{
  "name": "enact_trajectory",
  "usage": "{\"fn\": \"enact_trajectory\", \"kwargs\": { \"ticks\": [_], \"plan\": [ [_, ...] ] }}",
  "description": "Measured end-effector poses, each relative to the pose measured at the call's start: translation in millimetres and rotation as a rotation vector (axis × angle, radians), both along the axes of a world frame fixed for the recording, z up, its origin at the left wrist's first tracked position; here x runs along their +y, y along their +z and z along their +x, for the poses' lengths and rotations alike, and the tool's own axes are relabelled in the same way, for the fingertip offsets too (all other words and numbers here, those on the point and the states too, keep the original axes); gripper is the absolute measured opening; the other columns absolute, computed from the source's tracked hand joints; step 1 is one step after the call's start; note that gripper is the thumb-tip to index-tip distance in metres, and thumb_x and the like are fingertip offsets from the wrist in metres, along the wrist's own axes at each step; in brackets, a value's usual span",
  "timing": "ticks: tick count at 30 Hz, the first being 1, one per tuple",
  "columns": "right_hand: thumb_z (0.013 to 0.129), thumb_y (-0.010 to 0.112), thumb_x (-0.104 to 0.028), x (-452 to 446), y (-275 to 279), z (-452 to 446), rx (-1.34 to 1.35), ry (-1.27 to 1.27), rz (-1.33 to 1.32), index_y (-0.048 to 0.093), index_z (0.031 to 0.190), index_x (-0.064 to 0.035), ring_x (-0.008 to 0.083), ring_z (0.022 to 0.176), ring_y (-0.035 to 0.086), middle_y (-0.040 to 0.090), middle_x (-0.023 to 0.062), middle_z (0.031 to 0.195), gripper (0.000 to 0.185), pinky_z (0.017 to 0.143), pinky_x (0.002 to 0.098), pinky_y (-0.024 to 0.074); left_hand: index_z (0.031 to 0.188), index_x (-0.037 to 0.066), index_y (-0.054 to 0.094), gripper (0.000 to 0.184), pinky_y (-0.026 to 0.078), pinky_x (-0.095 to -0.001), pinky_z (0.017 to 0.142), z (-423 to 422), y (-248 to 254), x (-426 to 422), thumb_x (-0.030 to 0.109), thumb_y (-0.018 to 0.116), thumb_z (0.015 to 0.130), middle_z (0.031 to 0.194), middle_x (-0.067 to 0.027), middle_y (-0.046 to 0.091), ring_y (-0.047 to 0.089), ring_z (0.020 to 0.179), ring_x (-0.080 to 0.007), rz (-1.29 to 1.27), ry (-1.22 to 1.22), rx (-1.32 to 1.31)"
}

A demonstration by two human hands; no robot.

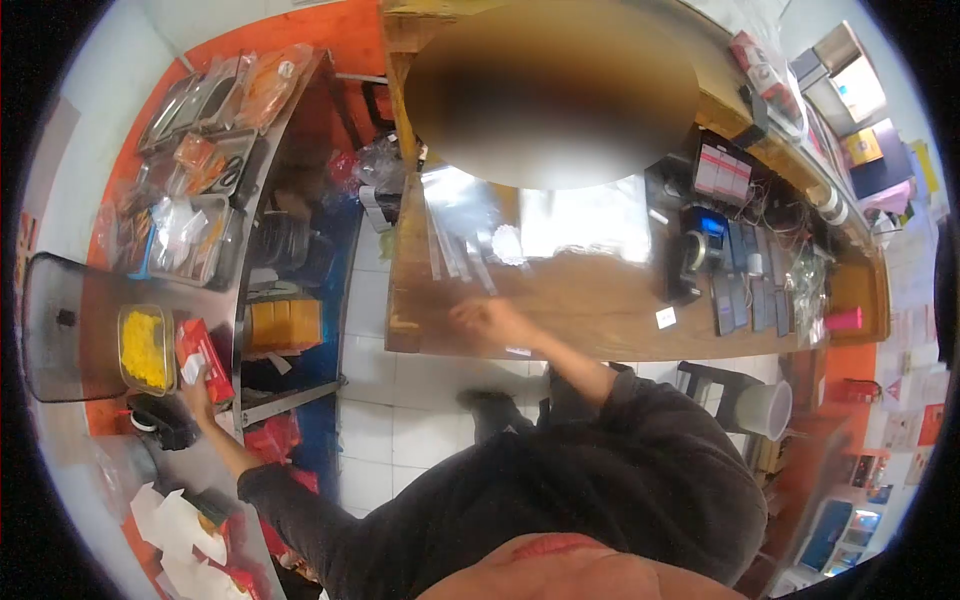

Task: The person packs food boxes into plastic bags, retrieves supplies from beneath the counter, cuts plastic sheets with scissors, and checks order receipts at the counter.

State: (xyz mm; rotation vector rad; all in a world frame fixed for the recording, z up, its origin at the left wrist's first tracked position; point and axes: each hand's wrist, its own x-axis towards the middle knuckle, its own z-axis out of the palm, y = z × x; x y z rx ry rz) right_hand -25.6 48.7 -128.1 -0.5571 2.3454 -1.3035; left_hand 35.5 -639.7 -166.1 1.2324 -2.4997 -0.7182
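Note:
My left hand [199, 392] reaches to the metal side table at the left. Its fingers are closed at the lower edge of a red box [211, 366], against a small white piece [192, 367]; what exactly they grip is hard to make out. Close by stands a clear tub of yellow shreds [146, 347]. Above the front edge of the wooden table [560, 320], my right hand [495, 322] is loosely spread and a little blurred, with nothing visible in it. Beyond that hand lie clear plastic bags [455, 225] and a shiny stack of clear sheets [588, 222].
Trays of packets [195, 240] line the back of the side table, and a dark mesh cover [70, 325] leans by the tub. Open white cartons [180, 530] lie nearest me. At right are phone-like slabs [735, 285], a tape roll [695, 250] and a screen [722, 170].

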Motion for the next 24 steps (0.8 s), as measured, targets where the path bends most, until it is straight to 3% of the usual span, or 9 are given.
{"fn": "enact_trajectory", "kwargs": {
  "ticks": [3,4,6,10,13,14,18,21,24],
  "plan": [
    [0.083,0.055,-0.006,62,35,-20,-0.07,-0.571,-0.198,0.065,0.084,0.0014,0.0126,0.065,0.061,0.066,0.0065,0.077,0.013,0.057,0.0278,0.05,0.131,0.001,0.039,0.084,0.041,-0.0406,0.093,34,37,56,0.045,0.071,0.067,0.124,-0.0167,0.049,0.05,0.112,-0.0295,0.478,0.001,0.226],
    [0.085,0.055,-0.009,118,-24,-39,0.146,-0.605,-0.094,0.063,0.085,0.0015,0.0108,0.066,0.059,0.064,0.0071,0.077,0.013,0.053,0.0257,0.0486,0.13,0.001,0.041,0.08,0.042,-0.0396,0.092,43,59,90,0.043,0.07,0.068,0.122,-0.0158,0.05,0.051,0.111,-0.0283,0.639,0.002,0.297],
    [0.089,0.047,-0.008,173,-3,-48,0.04,-0.805,-0.139,0.063,0.093,0.0013,0.0106,0.051,0.055,0.064,0.0081,0.07,0.02,0.042,0.0244,0.0436,0.124,0.001,0.047,0.066,0.046,-0.0365,0.086,57,97,169,0.036,0.069,0.072,0.117,-0.0127,0.052,0.054,0.105,-0.025,0.83,0.036,0.385],
    [0.088,0.043,-0.001,239,1,-84,-0.116,-0.719,-0.016,0.061,0.103,0.0016,0.0176,0.056,0.06,0.065,0.0127,0.077,0.024,0.051,0.0275,0.0481,0.121,0.002,0.047,0.059,0.046,-0.035,0.084,79,82,290,0.031,0.066,0.074,0.112,-0.01,0.052,0.053,0.1,-0.0211,1.086,0.09,0.324],
    [0.082,0.052,-0.001,268,-26,-118,0.591,-0.502,0.061,0.06,0.102,0.0008,0.0262,0.082,0.062,0.063,0.0159,0.092,0.021,0.068,0.0318,0.0488,0.143,0.004,0.019,0.103,0.021,-0.0397,0.109,17,134,483,0.037,0.073,0.061,0.146,-0.0134,0.022,0.024,0.134,-0.0272,0.652,-0.736,0.313],
    [0.082,0.052,-0.001,278,-31,-124,0.579,-0.493,0.048,0.06,0.102,0.0008,0.0262,0.082,0.062,0.063,0.0159,0.092,0.021,0.068,0.0318,0.0488,0.142,0.003,0.02,0.104,0.022,-0.039,0.109,2,122,518,0.042,0.075,0.061,0.145,-0.015,0.025,0.026,0.133,-0.0278,0.408,-0.949,0.213],
    [0.073,0.063,-0.002,291,-16,-129,0.444,-0.2,0.248,0.054,0.082,-0.0014,0.0312,0.092,0.052,0.052,0.0133,0.095,0.013,0.08,0.0372,0.0448,0.138,0.004,0.029,0.104,0.034,-0.0471,0.096,-46,117,694,0.042,0.08,0.055,0.127,-0.019,0.04,0.041,0.116,-0.0356,0.132,-1.305,-0.144],
    [0.071,0.065,-0.006,301,-46,-143,0.587,-0.181,0.262,0.054,0.08,-0.0029,0.0292,0.086,0.052,0.05,0.0126,0.089,0.014,0.075,0.039,0.0444,0.141,0.014,0.026,0.106,0.018,-0.0554,0.105,-51,52,758,0.048,0.076,0.054,0.134,-0.0198,0.034,0.028,0.127,-0.0386,-0.195,-1.582,-0.215],
    [0.073,0.062,-0.007,312,-65,-150,0.806,-0.169,0.21,0.055,0.081,-0.0031,0.0306,0.087,0.053,0.051,0.0147,0.088,0.011,0.074,0.0389,0.0441,0.144,0.011,0.019,0.106,0.013,-0.0544,0.108,-64,83,790,0.04,0.076,0.06,0.139,-0.0238,0.029,0.024,0.131,-0.0393,-0.291,-1.601,-0.308]
  ]
}}
